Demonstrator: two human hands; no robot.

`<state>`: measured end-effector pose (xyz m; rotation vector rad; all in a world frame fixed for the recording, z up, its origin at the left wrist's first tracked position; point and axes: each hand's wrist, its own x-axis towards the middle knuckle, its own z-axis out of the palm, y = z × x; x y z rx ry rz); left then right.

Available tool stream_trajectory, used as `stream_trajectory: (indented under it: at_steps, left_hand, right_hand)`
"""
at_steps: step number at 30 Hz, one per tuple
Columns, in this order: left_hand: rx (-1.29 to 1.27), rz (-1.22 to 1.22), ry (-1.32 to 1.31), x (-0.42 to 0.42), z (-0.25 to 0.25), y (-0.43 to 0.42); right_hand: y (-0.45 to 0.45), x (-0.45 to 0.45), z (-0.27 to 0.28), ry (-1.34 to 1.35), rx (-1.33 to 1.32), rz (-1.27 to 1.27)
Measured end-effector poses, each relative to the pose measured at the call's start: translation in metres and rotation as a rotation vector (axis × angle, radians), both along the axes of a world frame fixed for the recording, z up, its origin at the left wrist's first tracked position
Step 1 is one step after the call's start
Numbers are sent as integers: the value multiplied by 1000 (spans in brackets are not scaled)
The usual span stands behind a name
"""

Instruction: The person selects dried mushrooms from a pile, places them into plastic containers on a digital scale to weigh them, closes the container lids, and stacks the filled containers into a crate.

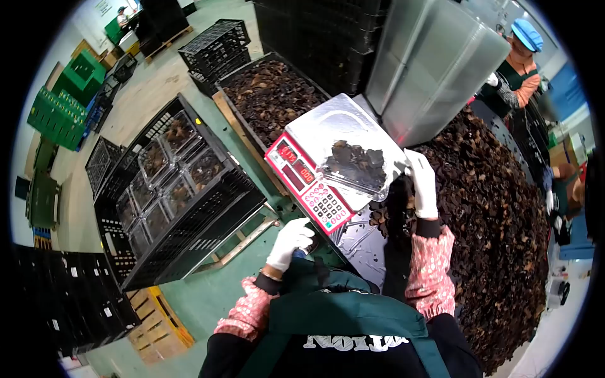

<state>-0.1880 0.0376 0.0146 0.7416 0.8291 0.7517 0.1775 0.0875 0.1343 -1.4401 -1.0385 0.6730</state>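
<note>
A clear plastic tray (355, 178) holding dark, wood-ear-like fungus pieces (357, 162) rests on the steel plate of a red-and-white digital scale (313, 196). At the plate's right edge, close beside the tray, is my right hand (422, 184) in a white glove. Its fingers are bent together; whatever may be between them is too small to make out. My left hand (290, 244), also gloved in white, hangs in front of my body below the scale's keypad. Its fingers are loosely curled and apart, with nothing seen in them.
A large heap of dark fungus (495, 252) covers the table at right. Left stands a black crate (220, 211) of filled clear trays. Behind the scale are a fungus-filled bin (271, 94) and tall stacked clear trays (435, 69). A co-worker in a blue cap (527, 35) is at upper right.
</note>
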Motion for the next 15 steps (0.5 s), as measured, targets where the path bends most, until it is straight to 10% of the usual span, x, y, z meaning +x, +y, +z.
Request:
stream_trajectory:
  at_steps: [5, 8, 15]
  left_hand:
    - [103, 47, -333, 65, 24, 14]
    - [-64, 328, -160, 67, 71, 19]
    - [638, 897, 288, -122, 114, 18]
  right_hand:
    - [53, -57, -23, -661, -11, 186]
    - [35, -107, -14, -339, -200, 373]
    - [-16, -148, 17, -207, -290, 764]
